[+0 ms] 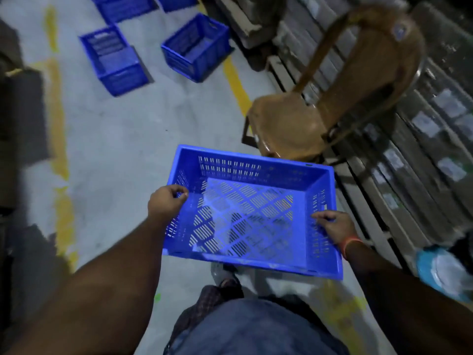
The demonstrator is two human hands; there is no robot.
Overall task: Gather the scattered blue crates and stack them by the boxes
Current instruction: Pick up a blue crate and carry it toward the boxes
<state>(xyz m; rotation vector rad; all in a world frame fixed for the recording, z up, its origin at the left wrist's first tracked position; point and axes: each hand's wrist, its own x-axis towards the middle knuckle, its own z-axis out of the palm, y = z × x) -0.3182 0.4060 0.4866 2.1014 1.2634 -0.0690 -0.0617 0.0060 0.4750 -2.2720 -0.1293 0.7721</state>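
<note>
Both hands, left hand and right hand, grip the perforated blue plastic crate by opposite rims. Keeping it level should ease stacking.

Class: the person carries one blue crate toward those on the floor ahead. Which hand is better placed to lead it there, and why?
Left. The left hand grips the carried crate on the side facing the floor crates; the right hand is beside the brown chair.
</note>
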